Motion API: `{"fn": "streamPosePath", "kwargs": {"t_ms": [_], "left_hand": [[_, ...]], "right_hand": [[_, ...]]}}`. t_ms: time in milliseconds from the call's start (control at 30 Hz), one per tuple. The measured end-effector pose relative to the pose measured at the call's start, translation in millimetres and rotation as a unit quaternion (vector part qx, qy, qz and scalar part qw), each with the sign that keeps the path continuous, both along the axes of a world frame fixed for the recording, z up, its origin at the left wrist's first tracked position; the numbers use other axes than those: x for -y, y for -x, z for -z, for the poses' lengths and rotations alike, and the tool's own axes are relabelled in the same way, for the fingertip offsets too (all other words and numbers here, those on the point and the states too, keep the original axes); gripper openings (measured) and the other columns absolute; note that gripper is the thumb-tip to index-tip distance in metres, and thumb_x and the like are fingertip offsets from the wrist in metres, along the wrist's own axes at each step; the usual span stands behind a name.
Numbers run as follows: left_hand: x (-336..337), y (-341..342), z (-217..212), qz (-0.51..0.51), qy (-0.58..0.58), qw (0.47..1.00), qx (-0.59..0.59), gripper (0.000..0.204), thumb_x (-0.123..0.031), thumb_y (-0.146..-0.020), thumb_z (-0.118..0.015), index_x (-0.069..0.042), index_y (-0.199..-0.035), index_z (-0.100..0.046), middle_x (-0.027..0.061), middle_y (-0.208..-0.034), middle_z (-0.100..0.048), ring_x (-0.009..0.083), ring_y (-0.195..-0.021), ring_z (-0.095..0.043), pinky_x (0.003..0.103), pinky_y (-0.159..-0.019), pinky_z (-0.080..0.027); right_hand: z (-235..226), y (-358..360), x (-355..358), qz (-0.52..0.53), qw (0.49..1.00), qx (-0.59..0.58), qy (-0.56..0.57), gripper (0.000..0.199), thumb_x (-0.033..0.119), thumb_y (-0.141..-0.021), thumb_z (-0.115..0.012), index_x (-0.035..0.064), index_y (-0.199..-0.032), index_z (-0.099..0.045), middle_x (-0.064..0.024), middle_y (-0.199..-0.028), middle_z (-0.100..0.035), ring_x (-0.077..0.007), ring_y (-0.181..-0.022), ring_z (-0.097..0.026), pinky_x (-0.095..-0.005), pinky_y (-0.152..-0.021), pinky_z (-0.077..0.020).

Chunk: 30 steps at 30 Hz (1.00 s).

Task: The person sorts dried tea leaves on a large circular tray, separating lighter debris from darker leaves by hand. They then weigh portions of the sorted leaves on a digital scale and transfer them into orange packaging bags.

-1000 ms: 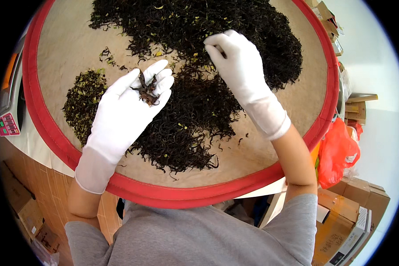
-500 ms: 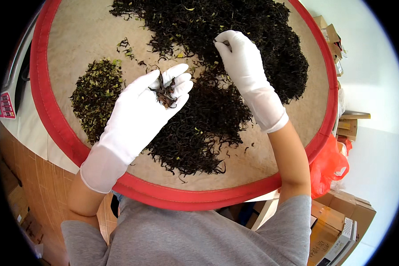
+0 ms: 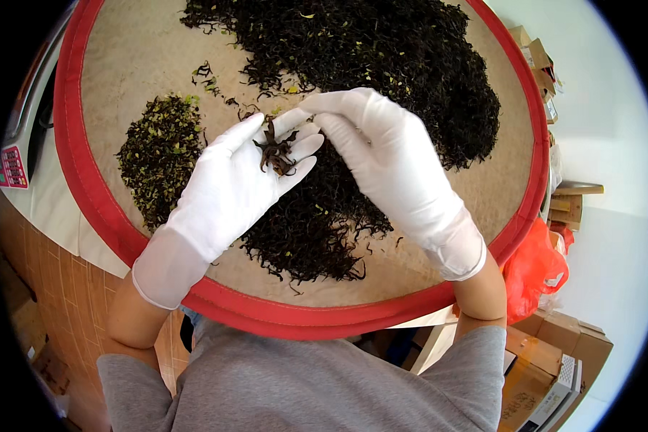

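Observation:
My left hand [image 3: 227,173], in a white glove, is palm up with its fingers slightly spread. It carries a small clump of dark, twisted dried tea leaves [image 3: 276,153]. Close over its fingertips is my gloved right hand [image 3: 392,155], thumb and forefinger brought together; whatever lies between their tips is too small to make out. Beneath both hands, a loose heap of dark tea leaves [image 3: 302,241] covers the near middle of a round, red-rimmed cloth tray [image 3: 288,317]. Part of that heap is hidden by my hands.
A larger dark tea heap [image 3: 410,57] fills the tray's far right. On its left lies a smaller pile of yellow-green bits [image 3: 158,155]. Past the right rim are a red plastic bag [image 3: 536,266] and cardboard boxes [image 3: 533,360]. A pink keypad [image 3: 12,167] shows at far left.
My right hand has come from the far heap leftward and nearer, up to my left hand's fingertips. My left hand has shifted slightly right, still carrying the leaves.

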State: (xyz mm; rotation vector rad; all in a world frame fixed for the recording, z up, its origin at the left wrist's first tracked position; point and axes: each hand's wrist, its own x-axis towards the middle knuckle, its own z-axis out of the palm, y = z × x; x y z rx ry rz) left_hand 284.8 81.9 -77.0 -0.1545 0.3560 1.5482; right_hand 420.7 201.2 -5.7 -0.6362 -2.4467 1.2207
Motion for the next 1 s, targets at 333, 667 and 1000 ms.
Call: {"fn": "streamPosePath", "kwargs": {"t_ms": [333, 667, 1000], "left_hand": [[1.0, 11.7, -2.8, -0.021, -0.022, 0.999, 0.018, 0.047, -0.018, -0.103, -0.036, 0.013, -0.138, -0.039, 0.0209, -0.128, -0.051, 0.0272, -0.119, -0.051, 0.039, -0.107, -0.038], [-0.9, 18.8, -1.4, -0.046, 0.0, 0.999, 0.017, 0.047, -0.016, -0.103, -0.038, 0.011, -0.141, -0.037, 0.0221, -0.133, -0.051, 0.0272, -0.125, -0.049, 0.04, -0.11, -0.038], [-1.4, 26.6, -3.0, -0.05, -0.032, 0.998, 0.011, 0.046, -0.015, -0.103, -0.037, 0.01, -0.142, -0.036, 0.0216, -0.134, -0.05, 0.0274, -0.127, -0.048, 0.04, -0.111, -0.037]], "right_hand": [[44.0, -113.9, -83.4, 0.144, 0.909, 0.379, -0.092, 0.029, 0.017, -0.095, -0.05, 0.0005, -0.115, -0.064, -0.0197, -0.103, -0.068, -0.0309, -0.096, -0.066, -0.0366, -0.088, -0.0505], [29.1, -85.8, -46.4, 0.009, 0.923, -0.017, 0.385, 0.037, 0.024, -0.101, -0.05, 0.0011, -0.128, -0.058, -0.0048, -0.106, -0.066, -0.0106, -0.09, -0.063, -0.0239, -0.082, -0.0504], [63.6, -75.9, -33.8, 0.102, 0.982, 0.133, -0.092, 0.078, 0.044, -0.084, -0.074, 0.0012, -0.141, -0.043, -0.0238, -0.132, -0.053, -0.0323, -0.117, -0.054, -0.0395, -0.099, -0.0451]]}}
